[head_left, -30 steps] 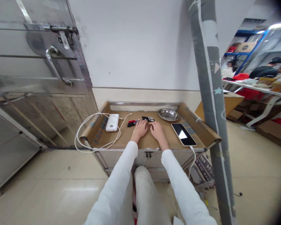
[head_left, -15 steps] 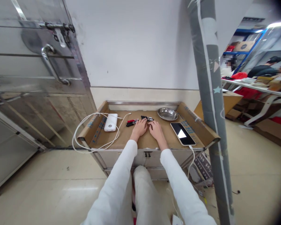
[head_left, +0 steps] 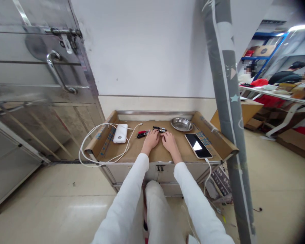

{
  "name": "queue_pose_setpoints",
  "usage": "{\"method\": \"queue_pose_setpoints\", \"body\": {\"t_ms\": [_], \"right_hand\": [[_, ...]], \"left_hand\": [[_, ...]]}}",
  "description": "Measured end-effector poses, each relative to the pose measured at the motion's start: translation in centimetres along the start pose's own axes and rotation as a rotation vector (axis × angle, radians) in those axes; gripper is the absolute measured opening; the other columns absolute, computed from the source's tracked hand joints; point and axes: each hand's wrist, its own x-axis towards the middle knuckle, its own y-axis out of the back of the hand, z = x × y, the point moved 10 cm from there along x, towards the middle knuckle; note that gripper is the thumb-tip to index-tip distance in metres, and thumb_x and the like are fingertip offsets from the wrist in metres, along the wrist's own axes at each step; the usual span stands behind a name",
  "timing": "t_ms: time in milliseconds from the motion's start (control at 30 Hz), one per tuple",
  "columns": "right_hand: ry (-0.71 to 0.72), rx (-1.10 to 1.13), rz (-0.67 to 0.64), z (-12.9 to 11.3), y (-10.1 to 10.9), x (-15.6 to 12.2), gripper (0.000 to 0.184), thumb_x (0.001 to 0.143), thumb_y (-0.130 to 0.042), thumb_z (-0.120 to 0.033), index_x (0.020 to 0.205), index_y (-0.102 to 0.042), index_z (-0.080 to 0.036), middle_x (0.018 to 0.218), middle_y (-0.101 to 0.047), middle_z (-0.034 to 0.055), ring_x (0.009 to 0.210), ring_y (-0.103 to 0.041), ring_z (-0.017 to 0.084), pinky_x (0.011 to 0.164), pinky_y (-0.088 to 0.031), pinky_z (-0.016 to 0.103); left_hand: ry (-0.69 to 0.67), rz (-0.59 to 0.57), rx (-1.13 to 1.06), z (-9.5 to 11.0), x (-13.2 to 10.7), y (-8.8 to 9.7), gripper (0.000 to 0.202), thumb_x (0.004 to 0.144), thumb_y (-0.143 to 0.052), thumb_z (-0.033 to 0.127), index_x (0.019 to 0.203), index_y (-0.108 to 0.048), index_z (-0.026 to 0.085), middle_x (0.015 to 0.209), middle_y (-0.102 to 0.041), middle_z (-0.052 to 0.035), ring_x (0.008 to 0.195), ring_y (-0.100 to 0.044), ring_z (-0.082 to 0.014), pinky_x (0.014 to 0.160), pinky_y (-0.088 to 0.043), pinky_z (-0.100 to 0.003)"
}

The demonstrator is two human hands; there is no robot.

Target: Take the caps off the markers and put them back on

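Both hands lie flat on the table (head_left: 152,154), fingers spread, gripping nothing: left hand (head_left: 150,139) just beside the red-black clips (head_left: 143,133), right hand (head_left: 169,140) near the black clip (head_left: 159,128).

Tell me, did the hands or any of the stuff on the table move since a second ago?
Hardly anything changed. The left hand and right hand lie flat on the cardboard just as before, beside the small red and black tools, holding nothing. The power bank, metal dish and phone kept their places. Only the view shifted slightly.
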Motion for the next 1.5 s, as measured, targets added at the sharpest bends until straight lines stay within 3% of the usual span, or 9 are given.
{"method": "queue_pose_setpoints", "body": {"t_ms": [300,667,1033,1500], "right_hand": [[-0.016,0.014,-0.020,0.24,-0.28,0.06,0.026,0.086,-0.041,-0.012,0.099,-0.063,-0.017,0.102,-0.060,0.0092,0.094,-0.050,0.022,0.085,-0.038,0.033],[-0.008,0.034,0.002,0.16,-0.02,0.02,0.027,0.086,-0.040,-0.012,0.097,-0.064,-0.017,0.100,-0.061,0.0087,0.093,-0.050,0.022,0.086,-0.038,0.034],[-0.019,0.043,-0.007,0.35,-0.16,0.09,0.027,0.086,-0.040,-0.012,0.097,-0.064,-0.018,0.101,-0.061,0.0092,0.093,-0.050,0.022,0.085,-0.039,0.034],[-0.022,0.054,-0.005,0.19,0.13,0.02,0.026,0.086,-0.041,-0.013,0.097,-0.064,-0.018,0.100,-0.061,0.0090,0.094,-0.051,0.022,0.085,-0.039,0.034]], "left_hand": [[-0.021,0.029,0.014,-0.06,0.13,-0.15,0.034,0.090,-0.037,0.016,0.121,-0.049,0.013,0.126,-0.053,-0.0129,0.117,-0.049,-0.0244,0.106,-0.033,-0.043],[0.018,0.004,-0.012,-0.09,-0.04,0.03,0.034,0.090,-0.038,0.017,0.122,-0.048,0.014,0.130,-0.052,-0.0112,0.119,-0.048,-0.0250,0.107,-0.031,-0.044],[0.041,0.027,0.009,-0.29,0.04,0.26,0.027,0.090,-0.038,0.015,0.112,-0.052,0.013,0.115,-0.057,-0.0124,0.112,-0.051,-0.0244,0.104,-0.034,-0.041],[0.026,0.024,0.004,-0.62,0.18,-0.34,0.028,0.089,-0.038,0.015,0.112,-0.053,0.014,0.115,-0.057,-0.0128,0.113,-0.049,-0.0247,0.102,-0.035,-0.042]]}}
